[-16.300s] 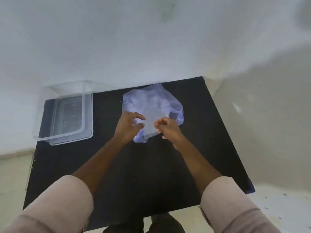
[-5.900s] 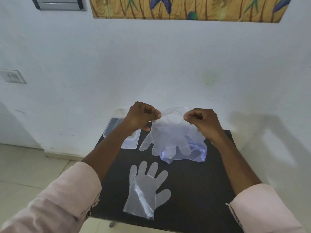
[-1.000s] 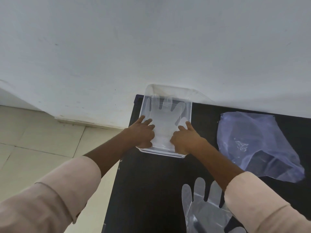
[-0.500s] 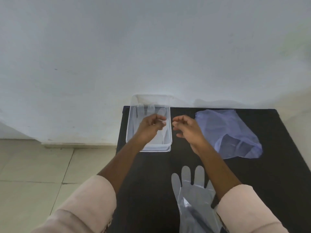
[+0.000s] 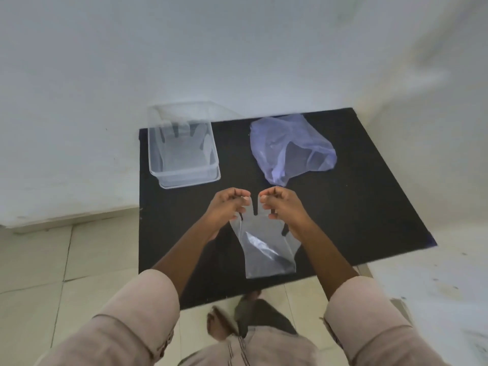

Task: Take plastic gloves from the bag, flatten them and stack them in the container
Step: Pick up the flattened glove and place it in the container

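A second ago both hands were pressing a clear plastic glove flat inside the clear rectangular plastic container; half a second ago they had lifted off it and drawn back. Now the left hand and the right hand are down on the second thin, transparent plastic glove, which lies flat on the black surface, its cuff toward the person and its finger tips under the curled hands. Each hand is closed in a pinch, thumb against fingertips, apparently on the glove's finger ends; whether the film is already caught between them is hard to make out.

For the task, this reads as one glove already stacked: its pale outline shows on the container floor, beyond and to the left of the left hand. The glove under the hands looks like the next to be carried over, likely after a little smoothing, since a crease crosses its palm.

The crumpled pale violet plastic bag lies just beyond the right hand, slumped on the surface; whether more gloves remain in it cannot be told.

No brand, label or writing is readable on the bag, container, gloves or surface.
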A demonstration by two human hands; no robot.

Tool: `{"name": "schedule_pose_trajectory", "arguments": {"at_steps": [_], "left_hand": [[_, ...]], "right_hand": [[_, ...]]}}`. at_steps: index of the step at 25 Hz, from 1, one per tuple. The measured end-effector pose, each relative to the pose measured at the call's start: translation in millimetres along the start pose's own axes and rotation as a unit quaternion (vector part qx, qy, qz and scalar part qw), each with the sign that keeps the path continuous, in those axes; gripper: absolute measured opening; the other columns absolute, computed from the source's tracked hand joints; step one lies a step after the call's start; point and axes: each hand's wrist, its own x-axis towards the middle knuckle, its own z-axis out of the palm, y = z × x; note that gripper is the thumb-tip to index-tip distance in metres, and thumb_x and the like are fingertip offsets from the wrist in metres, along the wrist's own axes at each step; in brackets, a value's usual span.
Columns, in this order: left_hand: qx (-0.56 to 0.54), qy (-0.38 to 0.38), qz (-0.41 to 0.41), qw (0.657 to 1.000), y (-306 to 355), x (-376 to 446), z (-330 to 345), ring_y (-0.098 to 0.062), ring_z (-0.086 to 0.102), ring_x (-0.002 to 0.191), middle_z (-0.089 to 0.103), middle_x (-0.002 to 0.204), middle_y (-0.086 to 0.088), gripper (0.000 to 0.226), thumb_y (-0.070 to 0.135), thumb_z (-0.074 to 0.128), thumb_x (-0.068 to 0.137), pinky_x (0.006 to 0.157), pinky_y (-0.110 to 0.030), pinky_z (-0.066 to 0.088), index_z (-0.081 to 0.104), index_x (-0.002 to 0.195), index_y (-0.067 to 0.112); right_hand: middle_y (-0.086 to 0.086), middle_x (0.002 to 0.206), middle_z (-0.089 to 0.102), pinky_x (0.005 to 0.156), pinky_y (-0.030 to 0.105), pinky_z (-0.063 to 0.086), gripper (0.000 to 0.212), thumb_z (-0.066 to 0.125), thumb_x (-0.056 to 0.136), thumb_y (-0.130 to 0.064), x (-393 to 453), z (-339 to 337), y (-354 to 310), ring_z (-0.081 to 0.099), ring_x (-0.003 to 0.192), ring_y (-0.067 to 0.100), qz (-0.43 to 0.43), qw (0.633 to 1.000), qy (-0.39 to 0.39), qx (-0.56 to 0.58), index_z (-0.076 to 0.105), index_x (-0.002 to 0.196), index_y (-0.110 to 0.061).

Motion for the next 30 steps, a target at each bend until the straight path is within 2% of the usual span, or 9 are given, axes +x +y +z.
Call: {"name": "schedule_pose_trajectory", "arguments": {"at_steps": [4, 6, 11, 13, 16, 20, 22, 26, 30], "left_hand": [[-0.003, 0.008, -0.043, 0.999, -34.1, -15.8, 17.5, -0.015, 0.063, 0.087, 0.071, 0.102, -0.005, 0.017, 0.015, 0.057, 0.093, 0.077, -0.032, 0.048, 0.067, 0.106, 0.016], [-0.001, 0.026, -0.073, 0.997, -55.8, -23.1, 22.6, -0.015, 0.064, 0.087, 0.071, 0.102, -0.005, 0.015, 0.016, 0.057, 0.093, 0.078, -0.033, 0.048, 0.068, 0.104, 0.017], [-0.014, 0.079, -0.148, 0.986, -103.7, -40.2, 38.2, -0.018, 0.062, 0.087, 0.072, 0.098, -0.006, 0.016, 0.014, 0.058, 0.092, 0.076, -0.032, 0.047, 0.069, 0.103, 0.013], [-0.011, 0.099, -0.164, 0.981, -118.4, -48.0, 46.1, -0.018, 0.061, 0.084, 0.071, 0.096, -0.008, 0.015, 0.011, 0.059, 0.091, 0.072, -0.031, 0.047, 0.069, 0.103, 0.011], [0.042, 0.144, -0.142, 0.978, -139.4, -62.2, 55.6, -0.022, 0.064, 0.086, 0.070, 0.096, -0.012, 0.018, 0.004, 0.065, 0.086, 0.075, -0.032, 0.051, 0.067, 0.101, 0.014], [0.210, 0.160, -0.016, 0.964, -162.1, -77.5, 69.6, -0.018, 0.059, 0.092, 0.055, 0.108, 0.000, 0.051, -0.001, 0.075, 0.073, 0.074, -0.013, 0.048, 0.059, 0.117, 0.018], [0.230, 0.152, 0.012, 0.961, -164.9, -76.9, 79.1, -0.015, 0.056, 0.099, 0.048, 0.119, 0.002, 0.062, 0.003, 0.078, 0.073, 0.077, -0.010, 0.049, 0.053, 0.127, 0.021], [0.271, 0.145, 0.032, 0.951, -160.6, -67.2, 97.4, -0.021, 0.054, 0.113, 0.045, 0.132, -0.003, 0.073, 0.019, 0.083, 0.072, 0.092, -0.035, 0.056, 0.046, 0.134, 0.024], [0.323, 0.159, 0.051, 0.932, -154.0, -64.5, 117.8, -0.020, 0.053, 0.110, 0.050, 0.128, -0.004, 0.081, 0.037, 0.087, 0.063, 0.091, -0.035, 0.055, 0.048, 0.131, 0.021]], "right_hand": [[0.005, 0.087, 0.066, 0.067, 0.028, 0.050, 0.010, 0.063, 0.087, -0.018, -17.7, -16.2, 42.6, 0.062, 0.081, 0.018, 0.020, 0.995, 0.069, -0.064, 0.065, 0.089, -0.009], [0.009, 0.081, 0.066, 0.068, 0.033, 0.050, 0.017, 0.067, 0.084, -0.022, -21.4, -24.9, 70.9, 0.060, 0.072, 0.019, 0.066, 0.984, 0.097, -0.135, 0.066, 0.083, -0.005], [0.009, 0.080, 0.066, 0.058, 0.030, 0.049, 0.041, 0.075, 0.071, -0.044, -33.2, -26.2, 136.9, 0.066, 0.073, 0.025, 0.200, 0.949, 0.050, -0.238, 0.063, 0.084, -0.007], [0.007, 0.070, 0.063, 0.054, 0.029, 0.046, 0.029, 0.073, 0.074, -0.033, -36.1, -16.4, 150.8, 0.064, 0.067, 0.026, 0.171, 0.964, 0.074, -0.189, 0.063, 0.073, -0.006], [0.007, 0.059, 0.055, 0.050, 0.028, 0.039, 0.023, 0.073, 0.074, -0.019, -40.0, -6.5, 149.7, 0.051, 0.056, 0.021, 0.193, 0.976, 0.104, 0.012, 0.058, 0.061, -0.007], [0.004, 0.064, 0.057, 0.063, 0.032, 0.044, 0.012, 0.067, 0.080, -0.013, -44.8, -15.2, 132.0, 0.053, 0.063, 0.016, 0.289, 0.924, 0.063, 0.240, 0.061, 0.070, -0.009], [0.004, 0.068, 0.058, 0.065, 0.034, 0.045, 0.010, 0.066, 0.079, -0.015, -44.8, -21.6, 125.8, 0.054, 0.067, 0.017, 0.312, 0.904, 0.035, 0.291, 0.062, 0.073, -0.009], [0.007, 0.073, 0.059, 0.067, 0.033, 0.046, 0.012, 0.064, 0.079, -0.018, -44.0, -27.9, 118.4, 0.054, 0.069, 0.018, 0.326, 0.884, 0.006, 0.336, 0.062, 0.081, -0.007], [0.010, 0.078, 0.062, 0.068, 0.033, 0.048, 0.018, 0.065, 0.081, -0.020, -48.5, -28.8, 111.0, 0.056, 0.072, 0.020, 0.325, 0.876, 0.003, 0.355, 0.063, 0.089, -0.004]]}}
